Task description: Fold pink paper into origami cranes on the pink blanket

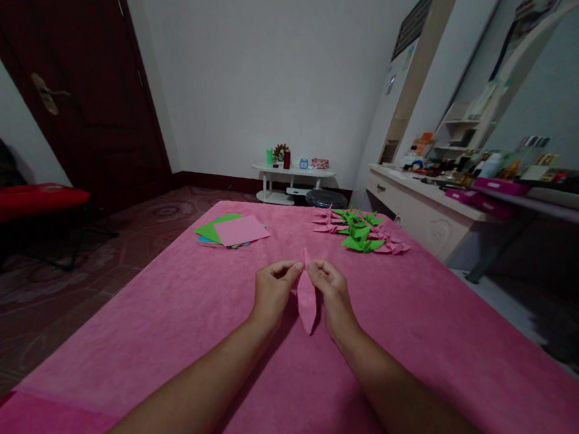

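So, your left hand (274, 288) and right hand (332, 287) pinch the folded pink paper (307, 304) just below frame center; beyond lie square sheets (242, 231) left of center, paper cranes (361, 241) right, a door (95, 105) upper left.

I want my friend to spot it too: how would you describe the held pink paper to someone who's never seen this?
Start at the big pink-covered surface. Near its middle, between the person's left grip and right grip, is a slender pink paper with a pointed lower end. Unlike the flat sheets farther left and the clustered folded figures farther right, it alone is held.
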A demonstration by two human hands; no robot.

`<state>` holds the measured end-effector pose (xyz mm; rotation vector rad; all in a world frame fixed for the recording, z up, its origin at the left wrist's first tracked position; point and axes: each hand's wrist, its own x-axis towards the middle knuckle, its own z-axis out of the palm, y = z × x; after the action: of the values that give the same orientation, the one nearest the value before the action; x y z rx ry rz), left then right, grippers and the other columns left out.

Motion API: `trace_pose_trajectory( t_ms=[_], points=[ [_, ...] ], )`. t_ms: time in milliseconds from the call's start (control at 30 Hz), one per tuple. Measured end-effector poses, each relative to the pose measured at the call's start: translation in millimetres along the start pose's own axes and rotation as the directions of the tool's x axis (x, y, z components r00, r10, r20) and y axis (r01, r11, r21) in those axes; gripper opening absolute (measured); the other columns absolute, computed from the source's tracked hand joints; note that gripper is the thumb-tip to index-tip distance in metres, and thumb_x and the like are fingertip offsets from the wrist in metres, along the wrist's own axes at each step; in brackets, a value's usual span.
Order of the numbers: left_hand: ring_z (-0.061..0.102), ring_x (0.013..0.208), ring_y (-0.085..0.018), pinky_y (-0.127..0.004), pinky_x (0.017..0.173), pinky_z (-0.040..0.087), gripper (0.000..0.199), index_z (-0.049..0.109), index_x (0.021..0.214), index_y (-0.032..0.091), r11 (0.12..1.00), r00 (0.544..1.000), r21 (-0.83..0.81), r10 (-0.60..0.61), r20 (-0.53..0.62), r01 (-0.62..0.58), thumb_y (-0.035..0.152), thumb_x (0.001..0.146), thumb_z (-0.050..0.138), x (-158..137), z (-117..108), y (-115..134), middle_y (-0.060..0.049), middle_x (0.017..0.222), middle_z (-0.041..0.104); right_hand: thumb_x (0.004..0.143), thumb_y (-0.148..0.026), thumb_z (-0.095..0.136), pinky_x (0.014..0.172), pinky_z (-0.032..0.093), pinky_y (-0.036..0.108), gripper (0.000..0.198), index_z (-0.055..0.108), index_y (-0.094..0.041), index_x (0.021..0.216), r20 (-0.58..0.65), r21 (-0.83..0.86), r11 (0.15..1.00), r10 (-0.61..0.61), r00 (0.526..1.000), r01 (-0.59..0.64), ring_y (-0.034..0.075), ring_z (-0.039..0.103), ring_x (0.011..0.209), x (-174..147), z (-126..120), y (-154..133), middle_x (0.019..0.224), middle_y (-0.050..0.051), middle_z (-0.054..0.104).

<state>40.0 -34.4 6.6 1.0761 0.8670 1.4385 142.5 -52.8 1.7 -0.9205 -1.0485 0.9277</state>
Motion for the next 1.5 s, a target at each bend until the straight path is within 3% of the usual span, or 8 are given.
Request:
trace_pose_trajectory(
  t_ms=[167, 433, 667, 933, 1067, 1233, 1333, 1500],
  points=[
    [0.05, 0.052, -0.009, -0.021, 0.051, 0.037, 0.024, 0.069, 0.071, 0.011, 0.996, 0.997, -0.075, -0.053, -0.054, 0.049, 0.033, 0.061, 0.075, 3, -2, 0, -0.001, 0.062, 0.062, 0.068, -0.034, 0.069, 0.05, 0.032, 0.022, 0.022, 0.057, -0.017, 0.063, 0.045, -0.044, 0.998, 0.046, 0.998, -0.045, 0.01, 0.043, 0.053, 0, 0, 6, 0.058, -0.004, 0.05],
    [0.041, 0.045, -0.004, -0.018, 0.045, 0.029, 0.024, 0.065, 0.068, 0.011, 0.954, 0.988, -0.257, -0.155, 0.02, 0.155, 0.03, 0.059, 0.077, 0, -1, -8, 0.003, 0.054, 0.052, 0.071, -0.035, 0.066, 0.052, 0.035, 0.021, 0.024, 0.054, -0.016, 0.064, 0.038, -0.059, 0.998, -0.011, 0.999, 0.013, 0.01, 0.043, 0.056, 1, 0, 8, 0.059, -0.004, 0.048],
    [0.043, 0.042, -0.005, -0.019, 0.044, 0.031, 0.021, 0.064, 0.066, 0.01, 0.941, 0.971, -0.242, -0.222, 0.088, 0.237, 0.024, 0.057, 0.077, 2, -3, -4, 0.002, 0.052, 0.054, 0.07, -0.034, 0.066, 0.054, 0.036, 0.022, 0.021, 0.056, -0.016, 0.065, 0.061, -0.066, 0.998, 0.009, 0.998, -0.005, 0.011, 0.046, 0.057, 2, -4, 8, 0.06, -0.003, 0.051],
    [0.044, 0.044, -0.006, -0.019, 0.044, 0.032, 0.019, 0.062, 0.061, 0.01, 0.992, 0.99, -0.045, -0.111, 0.087, 0.115, 0.025, 0.061, 0.073, 8, -9, 3, 0.001, 0.051, 0.054, 0.071, -0.029, 0.065, 0.054, 0.035, 0.021, 0.016, 0.06, -0.014, 0.069, 0.105, -0.105, 0.994, 0.0, 0.995, 0.011, 0.01, 0.046, 0.057, 4, -7, 9, 0.062, -0.002, 0.054],
    [0.045, 0.046, -0.007, -0.02, 0.047, 0.034, 0.017, 0.062, 0.065, 0.011, 0.992, 0.99, -0.05, -0.114, 0.086, 0.119, 0.024, 0.061, 0.072, 8, -9, 2, 0.001, 0.055, 0.055, 0.072, -0.028, 0.064, 0.055, 0.038, 0.022, 0.015, 0.061, -0.014, 0.07, 0.103, -0.162, 0.986, -0.013, 0.995, 0.03, 0.011, 0.049, 0.058, 4, -7, 10, 0.062, -0.002, 0.055],
    [0.037, 0.042, -0.005, -0.02, 0.044, 0.026, 0.018, 0.058, 0.059, 0.012, 0.986, 0.984, -0.088, -0.131, 0.12, 0.142, 0.026, 0.063, 0.068, 6, -9, -2, 0.004, 0.048, 0.047, 0.073, -0.027, 0.064, 0.055, 0.037, 0.022, 0.013, 0.061, -0.014, 0.07, 0.117, -0.22, 0.973, -0.048, 0.992, 0.073, 0.011, 0.048, 0.057, 2, -6, 11, 0.062, -0.002, 0.054],
    [0.034, 0.043, -0.005, -0.021, 0.044, 0.024, 0.024, 0.055, 0.055, 0.013, 0.995, 0.997, -0.075, -0.058, 0.051, 0.061, 0.03, 0.064, 0.068, 7, -9, -4, 0.005, 0.047, 0.043, 0.074, -0.027, 0.063, 0.055, 0.037, 0.022, 0.013, 0.061, -0.014, 0.071, 0.14, -0.227, 0.971, -0.042, 0.989, 0.074, 0.011, 0.048, 0.058, 1, -4, 11, 0.063, -0.002, 0.055],
    [0.04, 0.05, -0.008, -0.021, 0.05, 0.03, 0.019, 0.059, 0.058, 0.012, 0.996, 0.992, 0.025, 0.089, -0.087, -0.087, 0.028, 0.066, 0.066, 10, -11, -8, 0.003, 0.053, 0.049, 0.073, -0.028, 0.063, 0.057, 0.039, 0.023, 0.014, 0.06, -0.015, 0.07, 0.168, -0.2, 0.979, -0.014, 0.986, 0.048, 0.012, 0.05, 0.059, -2, -1, 10, 0.063, -0.001, 0.056]
  ],
)
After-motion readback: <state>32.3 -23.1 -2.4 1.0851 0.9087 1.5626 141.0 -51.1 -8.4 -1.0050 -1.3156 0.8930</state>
